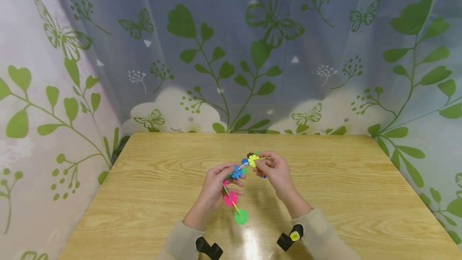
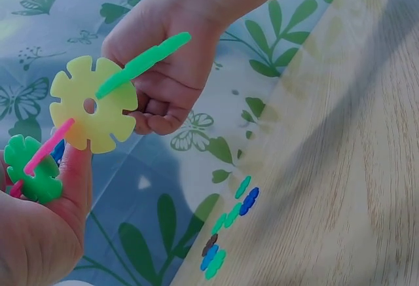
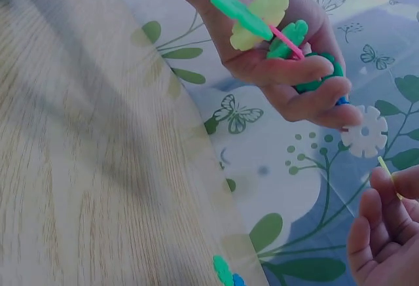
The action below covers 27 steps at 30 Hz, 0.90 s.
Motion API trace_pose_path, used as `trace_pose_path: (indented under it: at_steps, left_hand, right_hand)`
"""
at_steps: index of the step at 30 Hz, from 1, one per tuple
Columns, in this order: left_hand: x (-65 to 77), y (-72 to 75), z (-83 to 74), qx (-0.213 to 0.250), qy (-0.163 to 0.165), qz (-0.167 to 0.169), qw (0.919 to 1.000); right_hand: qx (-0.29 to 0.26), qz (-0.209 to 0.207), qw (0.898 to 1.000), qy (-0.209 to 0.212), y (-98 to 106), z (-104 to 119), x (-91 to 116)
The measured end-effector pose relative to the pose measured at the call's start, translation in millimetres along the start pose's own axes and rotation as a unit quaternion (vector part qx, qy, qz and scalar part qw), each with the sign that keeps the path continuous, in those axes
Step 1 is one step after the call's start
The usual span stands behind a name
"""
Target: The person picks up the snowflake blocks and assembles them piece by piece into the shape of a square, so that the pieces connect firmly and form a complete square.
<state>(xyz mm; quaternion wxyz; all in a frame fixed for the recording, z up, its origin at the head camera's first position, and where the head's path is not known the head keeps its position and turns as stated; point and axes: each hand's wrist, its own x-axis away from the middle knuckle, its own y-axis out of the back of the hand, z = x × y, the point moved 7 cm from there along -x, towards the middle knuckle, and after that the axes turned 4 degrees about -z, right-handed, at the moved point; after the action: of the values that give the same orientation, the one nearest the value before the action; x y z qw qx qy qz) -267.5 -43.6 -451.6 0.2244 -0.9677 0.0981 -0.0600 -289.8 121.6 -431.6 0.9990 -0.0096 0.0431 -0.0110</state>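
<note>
Two hands work above the wooden tabletop [image 1: 162, 171]: the left hand [image 1: 213, 185] grips a chain of notched plastic discs [image 1: 231, 199], while the right hand [image 1: 279, 173] pinches a yellow notched disc [image 1: 253, 160] just beside the chain's white disc [image 3: 374, 137]. Whether those touch, I cannot tell. The thin plastic looks light, fairly stiff and smooth; best pinch its flat faces, leaving a notch free, and support the chain near its white end, since joints could twist loose.
</note>
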Motion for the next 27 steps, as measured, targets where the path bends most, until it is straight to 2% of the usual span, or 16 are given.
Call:
trace_pose_path:
  at_steps: [9,15,21,27]
  left_hand:
    - [0.5,-0.5,1.6,-0.011,-0.003,-0.005,0.9999]
    - [0.5,-0.3,4.7,-0.029,-0.004,-0.007,0.9995]
    - [1.2,1.4,6.7,-0.039,-0.005,-0.024,0.9989]
    - [3.1,3.3,7.2,-0.040,-0.015,-0.032,0.9986]
  right_hand:
    - [0.002,0.019,1.000,0.010,-7,2,5]
    - [0.023,0.050,0.998,0.041,-9,1,6]
    - [0.056,0.078,0.992,0.080,-15,4,7]
    - [0.055,0.099,0.989,0.095,-21,6,9]
